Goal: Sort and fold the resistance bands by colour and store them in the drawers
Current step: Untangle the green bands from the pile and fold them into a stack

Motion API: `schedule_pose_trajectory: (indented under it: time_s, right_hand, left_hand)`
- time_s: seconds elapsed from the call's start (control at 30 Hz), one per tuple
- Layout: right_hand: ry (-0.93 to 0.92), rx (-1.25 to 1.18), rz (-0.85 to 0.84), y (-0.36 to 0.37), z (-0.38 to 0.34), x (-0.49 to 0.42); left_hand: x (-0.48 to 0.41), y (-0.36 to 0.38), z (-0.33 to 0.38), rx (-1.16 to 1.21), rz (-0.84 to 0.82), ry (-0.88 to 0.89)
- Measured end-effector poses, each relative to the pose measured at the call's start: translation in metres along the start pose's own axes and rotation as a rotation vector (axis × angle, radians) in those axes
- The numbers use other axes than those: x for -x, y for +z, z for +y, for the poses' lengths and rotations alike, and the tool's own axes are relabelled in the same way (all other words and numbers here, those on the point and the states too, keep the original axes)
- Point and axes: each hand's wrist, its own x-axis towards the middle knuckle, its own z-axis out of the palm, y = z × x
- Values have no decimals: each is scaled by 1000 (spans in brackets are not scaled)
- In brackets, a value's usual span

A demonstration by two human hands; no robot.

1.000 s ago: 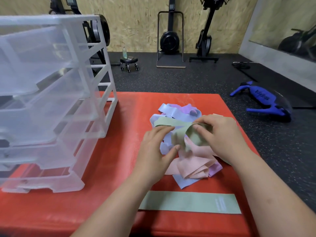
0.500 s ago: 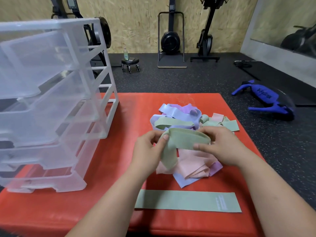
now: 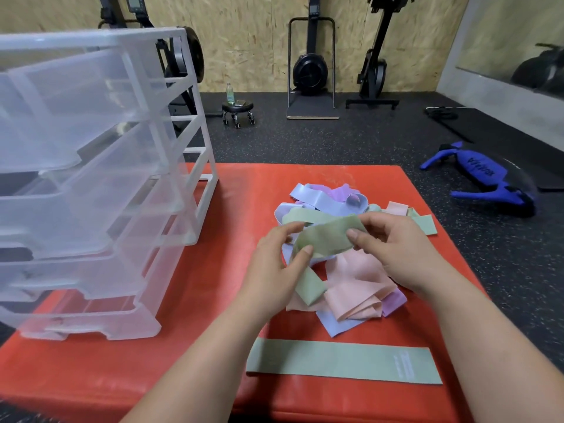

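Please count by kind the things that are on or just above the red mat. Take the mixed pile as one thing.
Clear plastic drawer unit: 1
Mixed pile of pastel fabric bands: 1
Flat sage-green fabric band, lying alone: 1
Held sage-green fabric band, pinched by left hand and right hand: 1
Total: 4

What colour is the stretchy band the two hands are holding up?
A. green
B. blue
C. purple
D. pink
A: the left hand and the right hand each pinch a green resistance band just above the mixed pile of bands.
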Motion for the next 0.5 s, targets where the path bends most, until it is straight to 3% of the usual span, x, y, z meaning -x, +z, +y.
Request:
schedule_pose_trajectory:
  time_s: [0.13, 0.33, 0.5]
  right_hand:
    - [-36, 28, -114, 18, -15, 5]
    - [21, -194, 136, 41, -12, 9]
    - [-20, -100, 34, 58, -10, 14]
  left_hand:
    - [4, -4, 18, 24, 14, 135]
    - [4, -14, 20, 240, -37, -29]
    - [9, -28, 21, 184, -97, -10]
